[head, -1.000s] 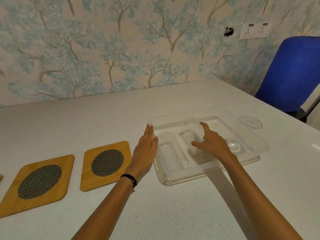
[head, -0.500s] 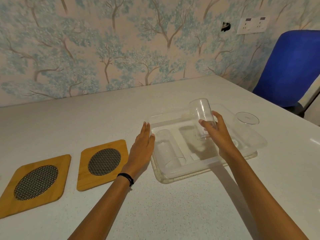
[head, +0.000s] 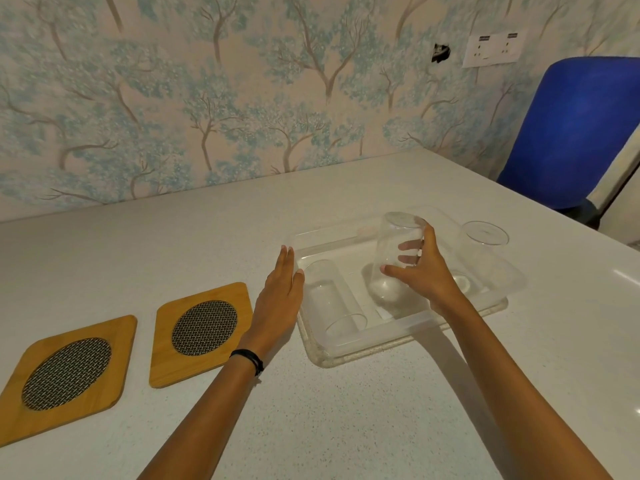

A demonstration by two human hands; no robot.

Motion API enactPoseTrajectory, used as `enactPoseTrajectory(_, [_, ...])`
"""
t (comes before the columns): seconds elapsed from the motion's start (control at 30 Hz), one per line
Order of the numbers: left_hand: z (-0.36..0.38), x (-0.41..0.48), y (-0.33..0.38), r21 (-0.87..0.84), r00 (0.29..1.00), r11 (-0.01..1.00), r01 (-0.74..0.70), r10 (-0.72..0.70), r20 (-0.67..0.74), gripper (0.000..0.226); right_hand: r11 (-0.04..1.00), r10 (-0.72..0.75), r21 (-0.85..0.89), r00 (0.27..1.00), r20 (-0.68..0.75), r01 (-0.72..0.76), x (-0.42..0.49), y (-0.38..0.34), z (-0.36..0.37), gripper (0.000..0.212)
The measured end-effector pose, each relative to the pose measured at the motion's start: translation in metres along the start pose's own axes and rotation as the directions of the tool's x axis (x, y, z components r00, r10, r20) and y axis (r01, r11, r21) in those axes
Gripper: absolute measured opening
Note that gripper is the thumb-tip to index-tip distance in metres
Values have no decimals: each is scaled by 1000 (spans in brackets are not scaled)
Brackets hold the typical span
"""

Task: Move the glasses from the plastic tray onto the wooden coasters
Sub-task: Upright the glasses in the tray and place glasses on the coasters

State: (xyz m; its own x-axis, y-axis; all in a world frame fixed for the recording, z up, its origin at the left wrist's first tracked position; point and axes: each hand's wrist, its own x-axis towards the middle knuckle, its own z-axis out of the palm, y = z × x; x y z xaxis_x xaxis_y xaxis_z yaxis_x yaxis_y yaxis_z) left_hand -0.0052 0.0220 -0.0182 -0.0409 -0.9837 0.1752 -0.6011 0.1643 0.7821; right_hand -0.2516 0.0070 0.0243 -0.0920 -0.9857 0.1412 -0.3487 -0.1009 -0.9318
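Observation:
A clear plastic tray (head: 388, 336) lies on the white table at centre right. My right hand (head: 420, 271) grips a clear glass (head: 393, 251) and holds it almost upright over the tray's middle. A second glass (head: 334, 299) lies on its side in the tray's left part. A third glass (head: 485, 247) stands upright at the tray's right end. My left hand (head: 280, 299) rests flat, fingers extended, against the tray's left wall. Two wooden coasters with round mesh centres lie to the left: the nearer coaster (head: 202, 329) and the farther coaster (head: 67, 368).
A blue chair (head: 568, 133) stands past the table's far right corner. The wallpapered wall runs along the table's far edge, with a white socket plate (head: 493, 48) on it. The table's right edge slants close to the tray.
My right hand closed on a glass lying in the tray, lifted it and turned it toward upright. My left hand stayed at the tray's left wall.

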Motion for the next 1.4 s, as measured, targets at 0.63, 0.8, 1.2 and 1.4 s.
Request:
enactPoseTrajectory(0.63, [0, -1, 0, 2, 1000, 1000, -7, 7, -7, 52, 995, 0, -96, 999, -33, -3, 2, 7, 0, 107])
enactPoseTrajectory(0.8, [0, 1, 0, 6, 1000, 1000, -4, 4, -3, 52, 995, -19, -103, 997, -73, 11, 4, 10, 1, 107])
enactPoseTrajectory(1.2, [0, 1, -1, 17, 1000, 1000, -20, 20, 0, 51, 774, -621, -388, 722, -306, 501, -20, -19, 9, 42])
enactPoseTrajectory(1.4, [0, 1, -1, 8, 1000, 1000, -10, 11, -12, 51, 785, -619, -72, 776, -121, 615, -36, -34, 35, 31])
